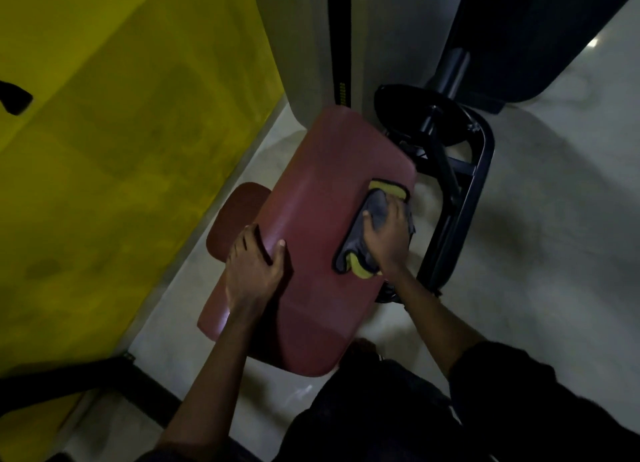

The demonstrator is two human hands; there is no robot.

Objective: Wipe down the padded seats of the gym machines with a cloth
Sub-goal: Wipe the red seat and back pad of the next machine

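From my remote seat, the biggest thing in the feed is the yellow wall [121,150], which fills the whole left side. Next is the pale floor [536,219], glossy and dim, running under everything. A large dark pad [536,29] takes up the top right corner, tilted and in shadow.

In the middle is the padded seat [322,191], a long red cushion with rounded corners that runs diagonally from top centre down toward the person. On its right stands the black machine frame [481,171], a curved tube with cross struts that reaches down to the floor. A smaller dark red pad [239,209] shows from under the seat's left edge.

At the bottom right I see a dark sleeve [519,392], pushed up so the forearm is bare.

The cloth [379,205] lies on the seat's right edge, about halfway along. It is grey with yellow showing at its far and near ends, and bunched in the middle.

The right grip [388,240] sits on top of the cloth. The thumb lies on the inner side, and the fingers curl into the grey fold and press it onto the seat. The left grip [254,264] clasps the seat's left edge. Its fingers wrap over the side and the thumb lies flat on the top surface.
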